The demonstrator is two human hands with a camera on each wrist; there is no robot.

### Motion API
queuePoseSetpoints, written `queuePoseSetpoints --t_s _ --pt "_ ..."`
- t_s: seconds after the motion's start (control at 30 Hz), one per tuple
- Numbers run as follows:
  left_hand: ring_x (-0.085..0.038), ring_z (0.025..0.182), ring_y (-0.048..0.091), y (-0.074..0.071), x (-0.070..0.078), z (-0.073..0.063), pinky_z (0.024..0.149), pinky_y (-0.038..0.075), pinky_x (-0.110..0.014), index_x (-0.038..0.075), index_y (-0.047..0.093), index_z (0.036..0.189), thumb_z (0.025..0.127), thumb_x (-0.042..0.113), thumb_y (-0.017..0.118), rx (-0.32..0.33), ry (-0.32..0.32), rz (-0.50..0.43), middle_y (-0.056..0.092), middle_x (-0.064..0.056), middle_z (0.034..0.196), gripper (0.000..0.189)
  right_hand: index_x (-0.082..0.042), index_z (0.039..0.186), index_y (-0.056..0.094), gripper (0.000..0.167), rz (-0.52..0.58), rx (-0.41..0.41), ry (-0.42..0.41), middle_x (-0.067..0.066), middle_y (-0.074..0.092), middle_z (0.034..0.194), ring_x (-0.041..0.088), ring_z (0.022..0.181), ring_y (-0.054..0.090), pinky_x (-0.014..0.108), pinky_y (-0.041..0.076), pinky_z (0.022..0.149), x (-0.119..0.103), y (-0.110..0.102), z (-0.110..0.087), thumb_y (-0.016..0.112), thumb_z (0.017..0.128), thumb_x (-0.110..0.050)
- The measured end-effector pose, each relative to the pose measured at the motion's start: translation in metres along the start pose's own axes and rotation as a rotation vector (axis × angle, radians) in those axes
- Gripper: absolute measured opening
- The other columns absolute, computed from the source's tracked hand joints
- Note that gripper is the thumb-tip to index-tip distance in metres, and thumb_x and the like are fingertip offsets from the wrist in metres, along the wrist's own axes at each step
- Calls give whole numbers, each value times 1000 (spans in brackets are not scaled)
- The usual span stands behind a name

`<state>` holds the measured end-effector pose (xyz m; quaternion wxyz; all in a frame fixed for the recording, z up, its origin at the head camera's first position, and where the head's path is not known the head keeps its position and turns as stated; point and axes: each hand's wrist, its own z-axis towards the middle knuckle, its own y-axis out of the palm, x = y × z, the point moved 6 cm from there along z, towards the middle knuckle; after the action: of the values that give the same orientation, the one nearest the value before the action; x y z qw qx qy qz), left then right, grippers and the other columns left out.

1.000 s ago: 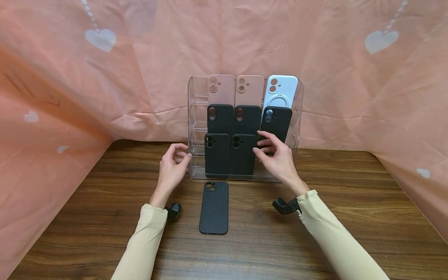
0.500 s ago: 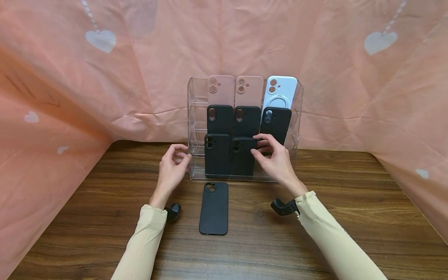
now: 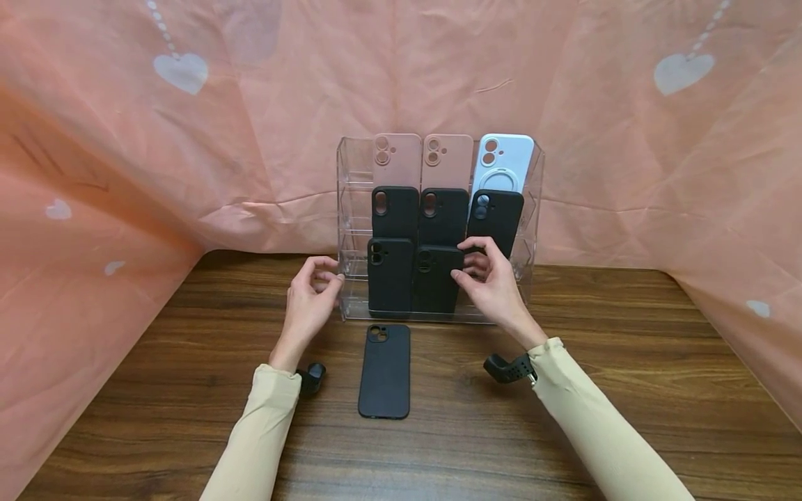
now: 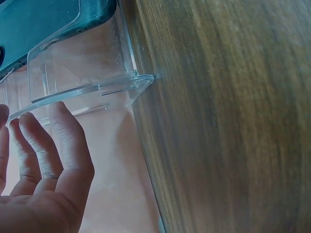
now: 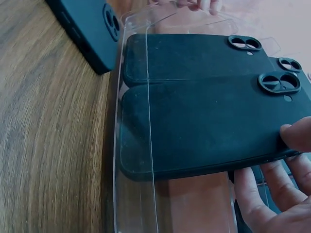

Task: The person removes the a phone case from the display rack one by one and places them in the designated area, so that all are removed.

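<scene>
My right hand (image 3: 495, 285) pinches the right edge of a black phone case (image 3: 436, 282) in the front row of a clear acrylic rack (image 3: 351, 309). In the right wrist view, the thumb (image 5: 297, 135) lies on this case's back and the fingers (image 5: 279, 187) are behind it. The case's lower end sits behind the rack's clear front lip. To its left stands another black phone case (image 3: 390, 278). My left hand (image 3: 310, 296) is at the rack's left side; its loosely bent fingers (image 4: 68, 131) touch or nearly touch the clear side panel.
Behind are a row of black phone cases (image 3: 395, 212), then two pink cases (image 3: 397, 167) and a white case (image 3: 504, 160) with a ring. One black case (image 3: 384, 372) lies on the wooden table (image 3: 451, 431) before the rack. A pink cloth (image 3: 401, 62) hangs around.
The front-row case in my right hand has tipped forward, and its top edge sits slightly lower. The right hand shifted slightly with it. My left hand stays in place.
</scene>
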<state>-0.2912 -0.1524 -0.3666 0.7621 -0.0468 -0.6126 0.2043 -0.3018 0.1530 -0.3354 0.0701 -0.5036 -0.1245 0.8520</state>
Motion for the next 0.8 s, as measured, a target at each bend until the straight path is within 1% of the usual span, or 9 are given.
queuePoseSetpoints --t_s 0.1,0.2,0.37,0.43,0.53,0.63,0.8 --pt "-16 68 68 0 0 0 59 57 -24 16 64 118 95 17 68 0 -3 4 70 -10 94 23 2 127 52 43 41 11 -4 28 63 97 7 82 64 14 56 77 1 -1 0 67 89 13" --pt "-15 69 69 0 0 0 60 58 -25 16 64 117 95 18 68 -4 -6 3 70 -10 94 23 3 127 53 42 53 22 -16 26 61 98 6 82 63 14 55 77 0 -2 0 68 89 13" --pt "-22 72 71 -1 1 -1 60 57 -23 15 63 119 96 17 68 -3 -7 3 69 -11 95 23 0 129 54 43 40 46 -28 22 62 98 7 83 63 13 55 76 -9 -5 2 68 90 12" --pt "-26 74 71 -1 2 -2 60 57 -23 15 63 119 96 17 67 -1 -8 4 69 -11 95 23 -1 130 54 44 37 54 -25 21 63 97 7 82 64 14 55 74 -14 -6 2 68 90 11" --pt "-28 75 72 -1 2 -2 60 57 -23 15 63 119 97 16 67 -3 -10 2 69 -10 95 23 -3 131 54 46 39 64 -17 20 65 98 8 80 65 15 54 69 -21 -9 2 69 90 11" --pt "-23 72 71 -1 1 -1 60 57 -22 15 63 120 97 16 67 -2 -10 7 69 -11 95 23 -4 132 54 47 43 67 -10 18 66 98 8 80 66 16 53 68 -25 -10 1 68 90 11" --pt "-16 67 68 0 0 0 60 56 -21 15 64 119 97 15 67 -2 -8 15 70 -13 95 22 -1 132 54 47 61 57 -18 16 64 100 8 85 66 15 56 76 -30 -11 -4 68 89 12"
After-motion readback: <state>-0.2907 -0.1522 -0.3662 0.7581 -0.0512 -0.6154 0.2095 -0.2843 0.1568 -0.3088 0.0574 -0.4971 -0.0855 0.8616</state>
